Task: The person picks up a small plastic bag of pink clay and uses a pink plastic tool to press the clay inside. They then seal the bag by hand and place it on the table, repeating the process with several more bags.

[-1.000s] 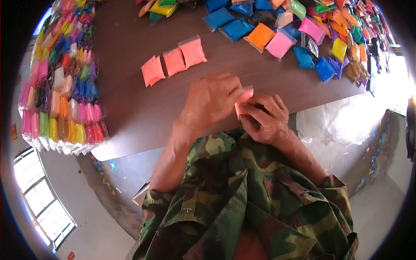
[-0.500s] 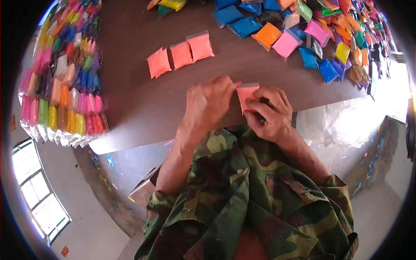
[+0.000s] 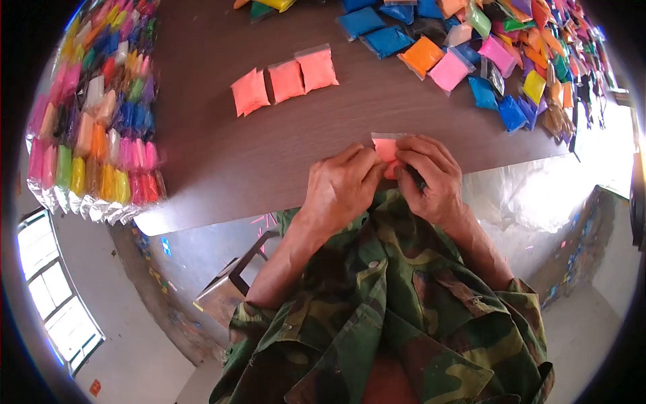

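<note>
Close to the table's near edge, a small coral-pink zip bag [image 3: 387, 146] is held upright between both hands. My left hand [image 3: 342, 180] is closed, with its thumb and fingertips at the bag's left and lower side. The fingers of my right hand [image 3: 432, 176] pinch the bag's right side. Fingers cover much of the bag, so its lower part shows only in a small gap. Farther back on the brown table lie three similar coral bags: a left one [image 3: 249, 92], a middle one [image 3: 287, 80] and a right one [image 3: 316, 68].
Rows of wrapped, multicoloured packs [image 3: 101, 145] line the left side of the table [image 3: 202, 161]. A loose pile of colourful bags [image 3: 494, 54] covers the far right. Clear plastic sheeting [image 3: 518, 192] hangs below the right edge. A stool [image 3: 222, 294] stands at lower left.
My left hand has moved down and right onto the coral bag, which it was beside before. A small coral piece near the left fingertips is now out of sight.
</note>
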### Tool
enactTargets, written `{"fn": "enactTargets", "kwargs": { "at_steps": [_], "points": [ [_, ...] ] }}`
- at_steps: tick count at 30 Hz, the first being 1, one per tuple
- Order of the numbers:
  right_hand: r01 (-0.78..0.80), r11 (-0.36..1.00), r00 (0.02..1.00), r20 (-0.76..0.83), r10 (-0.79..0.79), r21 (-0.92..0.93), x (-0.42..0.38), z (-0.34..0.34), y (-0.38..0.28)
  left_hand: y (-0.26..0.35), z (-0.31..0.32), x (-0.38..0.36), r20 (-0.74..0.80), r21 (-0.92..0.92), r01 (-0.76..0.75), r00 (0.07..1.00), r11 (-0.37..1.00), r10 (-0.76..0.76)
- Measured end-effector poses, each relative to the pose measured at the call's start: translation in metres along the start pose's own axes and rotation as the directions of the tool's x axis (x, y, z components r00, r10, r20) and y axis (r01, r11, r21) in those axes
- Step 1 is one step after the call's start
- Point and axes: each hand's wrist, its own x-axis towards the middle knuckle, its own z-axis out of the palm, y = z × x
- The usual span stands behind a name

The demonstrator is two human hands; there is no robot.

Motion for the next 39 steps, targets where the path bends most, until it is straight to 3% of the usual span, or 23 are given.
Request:
{"fn": "enactTargets", "kwargs": {
  "at_steps": [3, 6, 9, 12, 15, 18, 21, 27, 30, 33, 34, 39],
  "points": [
    [0.012, 1.0, 1.0, -0.02, -0.012, 0.024, 0.0, 0.001, -0.001, -0.015, -0.003, 0.011, -0.048, 0.171, 0.019, 0.999, 0.985, -0.011],
    [0.019, 1.0, 0.999, -0.032, -0.018, 0.022, 0.003, 0.003, -0.001, -0.019, -0.012, 0.023, -0.074, 0.123, 0.076, 0.995, 0.989, -0.068],
    [0.018, 1.0, 0.999, -0.046, -0.017, 0.017, 0.001, 0.004, -0.001, -0.007, -0.013, 0.015, -0.068, -0.058, 0.069, 0.995, 0.996, -0.072],
    [0.012, 1.0, 0.999, -0.044, -0.012, 0.0, 0.002, 0.004, -0.001, 0.0, 0.003, 0.002, -0.039, -0.026, 0.011, 0.999, 1.0, -0.012],
    [0.006, 1.0, 0.999, -0.031, -0.006, 0.001, 0.001, 0.003, -0.003, -0.012, 0.0, 0.014, -0.087, 0.121, 0.067, 0.995, 0.99, -0.057],
    [-0.003, 1.0, 1.0, -0.012, 0.003, -0.009, 0.003, 0.002, -0.004, -0.019, -0.01, 0.02, -0.118, 0.147, 0.081, 0.991, 0.986, -0.063],
    [-0.043, 0.996, 0.999, -0.017, 0.042, -0.082, 0.002, 0.0, -0.01, -0.01, -0.02, 0.011, -0.115, -0.033, 0.13, 0.984, 0.991, -0.133],
    [-0.077, 0.991, 0.997, -0.037, 0.074, -0.109, -0.001, -0.003, -0.014, 0.007, -0.003, -0.016, -0.166, -0.1, 0.17, 0.969, 0.98, -0.185],
    [-0.055, 0.991, 0.998, -0.017, 0.053, -0.118, 0.001, -0.002, -0.009, 0.015, 0.014, -0.02, -0.16, -0.065, 0.124, 0.978, 0.99, -0.133],
    [-0.036, 0.986, 0.999, 0.018, 0.039, -0.165, 0.002, -0.004, -0.008, 0.002, 0.017, -0.016, -0.225, 0.142, 0.128, 0.97, 0.982, -0.094],
    [-0.038, 0.984, 0.999, 0.016, 0.041, -0.175, 0.002, -0.003, -0.009, -0.001, 0.01, -0.011, -0.201, 0.174, 0.184, 0.968, 0.967, -0.148],
    [-0.045, 0.986, 0.999, -0.034, 0.04, -0.162, 0.003, 0.003, -0.012, -0.002, -0.011, -0.001, -0.224, 0.093, 0.187, 0.961, 0.978, -0.162]
  ]
}}
